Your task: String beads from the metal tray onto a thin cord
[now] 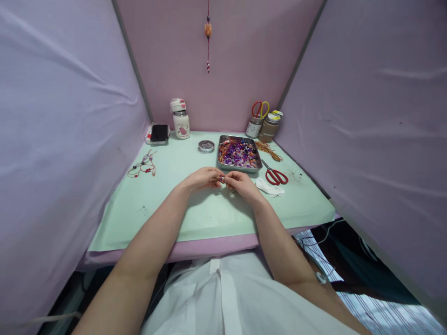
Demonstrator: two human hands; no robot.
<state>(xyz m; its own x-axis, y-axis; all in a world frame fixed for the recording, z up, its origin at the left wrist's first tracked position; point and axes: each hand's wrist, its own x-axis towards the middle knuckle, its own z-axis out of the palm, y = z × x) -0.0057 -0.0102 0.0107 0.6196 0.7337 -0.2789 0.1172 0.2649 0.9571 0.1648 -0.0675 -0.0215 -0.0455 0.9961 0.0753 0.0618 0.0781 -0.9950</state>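
Note:
My left hand (206,177) and my right hand (239,182) meet over the middle of the table, just in front of a metal tray (240,170) full of purple, orange and clear beads. Between the fingertips of both hands is a small dark red and purplish bead (221,179), partly covered by the fingers. Both hands are closed in a pinch around it. Beside my right hand lies a white crumpled cloth (269,187). Red-handled scissors (275,177) rest just beyond the cloth.
Beaded cords (145,164) lie at the left. Toward the back are a phone (159,133), a white bottle (181,123), a small round container (206,146) and two jars, one holding scissors (254,126). Brown cords (269,150) lie right of the tray. A beaded string (208,31) hangs behind.

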